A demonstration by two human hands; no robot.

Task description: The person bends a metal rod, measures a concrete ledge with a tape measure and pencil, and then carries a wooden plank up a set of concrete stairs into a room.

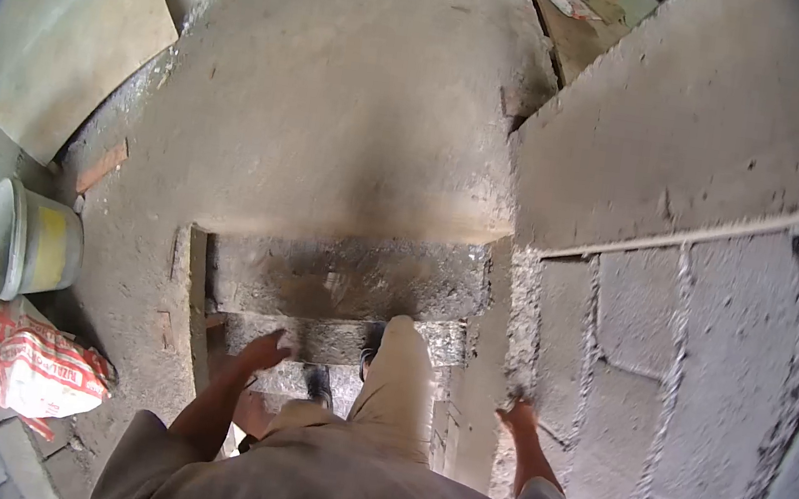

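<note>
Mid-step on the concrete stairs (344, 288), the right hand (518, 419) rests open against the block wall (692, 328), likely for balance; the left hand (265, 348) hangs spread, empty.

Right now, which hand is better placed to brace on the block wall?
Right, likely. The right hand is at the edge of the block wall; the left hand hovers over the concrete steps, with the bent leg between it and the wall.

No text can be read. Red printing is seen on the white sack (41, 369) at the lower left of the frame, but it is too blurred to be made out. The yellow label (50, 244) on the bucket (17, 245) is likewise illegible.
</note>
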